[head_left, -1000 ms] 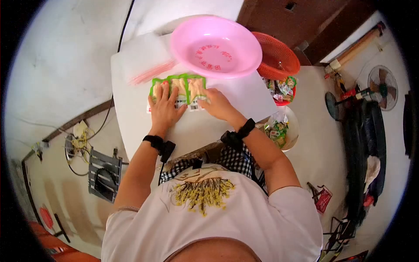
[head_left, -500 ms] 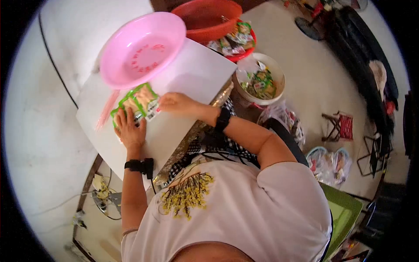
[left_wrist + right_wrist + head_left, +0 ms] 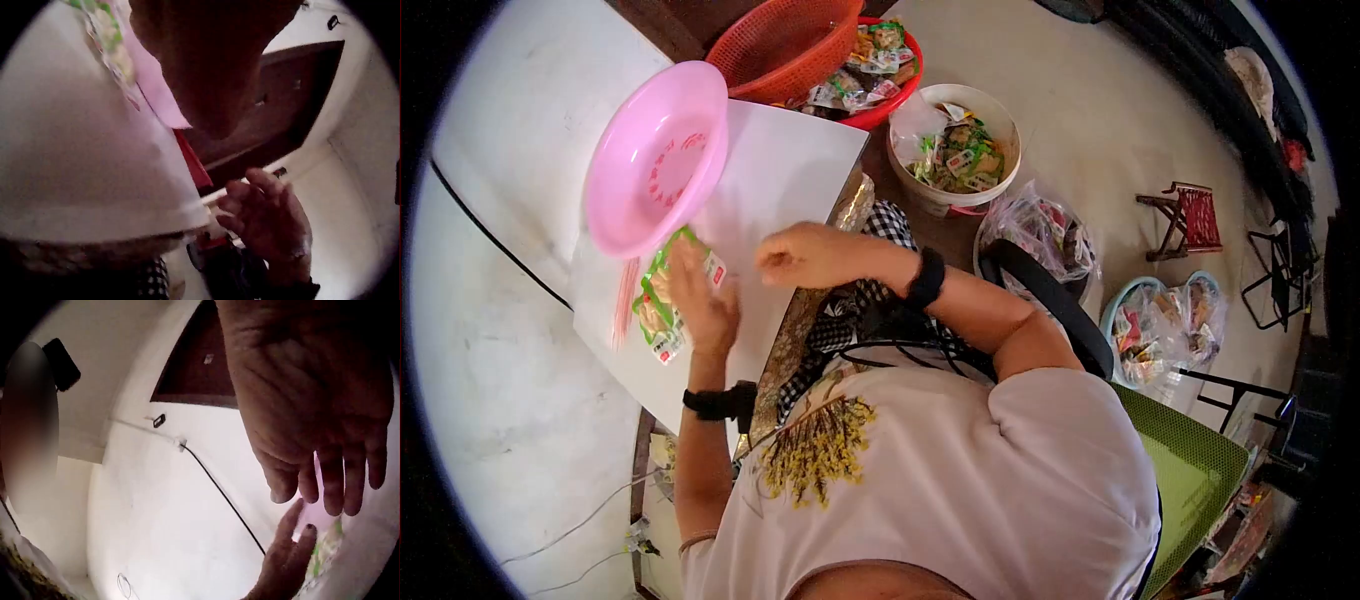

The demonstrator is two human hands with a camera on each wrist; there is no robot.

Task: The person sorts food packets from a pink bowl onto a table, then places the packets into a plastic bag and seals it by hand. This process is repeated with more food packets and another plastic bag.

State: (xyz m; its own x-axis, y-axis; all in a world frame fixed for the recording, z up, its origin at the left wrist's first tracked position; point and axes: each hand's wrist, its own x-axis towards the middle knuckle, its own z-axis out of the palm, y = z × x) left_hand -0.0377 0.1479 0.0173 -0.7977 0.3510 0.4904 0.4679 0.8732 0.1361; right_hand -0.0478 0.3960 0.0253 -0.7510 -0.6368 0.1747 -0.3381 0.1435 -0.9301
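Green-edged food packets point(image 3: 650, 318) with pale contents lie side by side on the white table point(image 3: 775, 150). In the head view my left hand point(image 3: 708, 305) is over them and covers part of them, its fingers loosely extended. Nearer the table's front edge, my right hand point(image 3: 805, 255) hovers apart from the packets with nothing in its grasp. The right wrist view shows its fingers point(image 3: 334, 481) hanging relaxed, with my left hand point(image 3: 284, 562) below them. From the left wrist, the packets point(image 3: 115, 47) appear at the upper left and my right hand point(image 3: 269, 219) at the lower right.
A pink basin point(image 3: 625, 180) stands behind the packets, beside a bundle of pinkish strips point(image 3: 626, 300). Past the table's far right are an orange-red basket point(image 3: 785, 50), a red tub point(image 3: 915, 75) of packets and a white bucket point(image 3: 1012, 160). Filled plastic bags point(image 3: 1040, 235) sit farther right.
The head view has swung right. My right hand has left the packets' right end and drawn back toward the table edge. My left hand, earlier flat on the packets, has shifted and looks raised.
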